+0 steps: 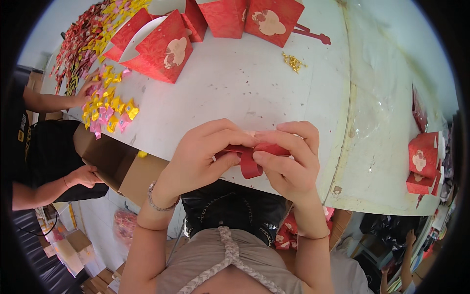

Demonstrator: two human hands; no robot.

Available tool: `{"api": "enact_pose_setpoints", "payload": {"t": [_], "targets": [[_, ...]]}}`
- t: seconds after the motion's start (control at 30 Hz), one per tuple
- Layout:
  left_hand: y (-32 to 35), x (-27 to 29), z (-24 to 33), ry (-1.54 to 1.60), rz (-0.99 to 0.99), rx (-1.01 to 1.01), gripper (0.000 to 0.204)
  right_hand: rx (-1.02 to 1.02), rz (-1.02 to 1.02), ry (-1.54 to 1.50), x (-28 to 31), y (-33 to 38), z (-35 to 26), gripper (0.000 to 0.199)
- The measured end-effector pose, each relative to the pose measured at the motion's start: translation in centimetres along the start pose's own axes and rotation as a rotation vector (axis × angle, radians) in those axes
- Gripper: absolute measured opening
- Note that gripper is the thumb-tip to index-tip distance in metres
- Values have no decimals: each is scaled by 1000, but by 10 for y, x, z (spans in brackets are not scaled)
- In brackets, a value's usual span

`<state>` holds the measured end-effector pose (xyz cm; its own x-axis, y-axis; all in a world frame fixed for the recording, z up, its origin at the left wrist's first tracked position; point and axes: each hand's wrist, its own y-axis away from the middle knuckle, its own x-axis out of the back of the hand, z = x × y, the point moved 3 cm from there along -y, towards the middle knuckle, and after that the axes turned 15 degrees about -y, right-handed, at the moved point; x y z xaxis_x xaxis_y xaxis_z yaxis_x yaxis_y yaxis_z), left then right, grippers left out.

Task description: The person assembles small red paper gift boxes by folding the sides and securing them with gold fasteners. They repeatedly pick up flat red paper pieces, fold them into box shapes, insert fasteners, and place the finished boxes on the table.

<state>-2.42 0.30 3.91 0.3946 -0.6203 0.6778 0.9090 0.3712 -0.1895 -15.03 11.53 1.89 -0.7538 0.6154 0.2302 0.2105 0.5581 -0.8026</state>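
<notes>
Because it underlies most of the stock, the table [220, 83] is the largest entry: pale, marked, broad.

Carton [142, 179]: brown, open, between eight and nine o'clock; a co-worker's hand [85, 176] on its edge.

Boxes [164, 51]: red with pale patches, grouped from eleven o'clock to just past twelve; others at three.

Packets [110, 110]: yellow and pink, scattered between nine and ten; a co-worker's other hand [85, 90] beside them.

Left hand [203, 147]: on the strip's nine o'clock side, thumb and forefinger drawn together on it.

Right hand [293, 157]: on the three o'clock side, thumb and forefinger pinching it, outer fingers loosely curled.

Strip [251, 168]: red, partly hidden between both hands near the dial's centre, a bend of it hanging toward six. Probably light, thin and pliable, able to keep a curve, hardly slippery, more apt to crease than break; best pinched flat on either side of the bend.

Count: table, one; carton, one; boxes, five far, at least two at three; packets, overlapping, uncountable; strip, one; gold bits [293, 62] at one o'clock, one cluster, too small to number.
</notes>
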Motion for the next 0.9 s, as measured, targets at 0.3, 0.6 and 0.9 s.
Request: {"api": "enact_pose_setpoints", "payload": {"t": [0.3, 0.6, 0.9], "targets": [[12, -7, -3, -8, 148, 15, 28, -3, -93, -56, -4, 4, 1, 22], [24, -23, 10, -278, 374, -15, 17, -642, 86, -504, -6, 13, -4, 25], [34, -19, 9, -134, 380, -54, 19, -561, 51, -274, -11, 12, -22, 27]]}}
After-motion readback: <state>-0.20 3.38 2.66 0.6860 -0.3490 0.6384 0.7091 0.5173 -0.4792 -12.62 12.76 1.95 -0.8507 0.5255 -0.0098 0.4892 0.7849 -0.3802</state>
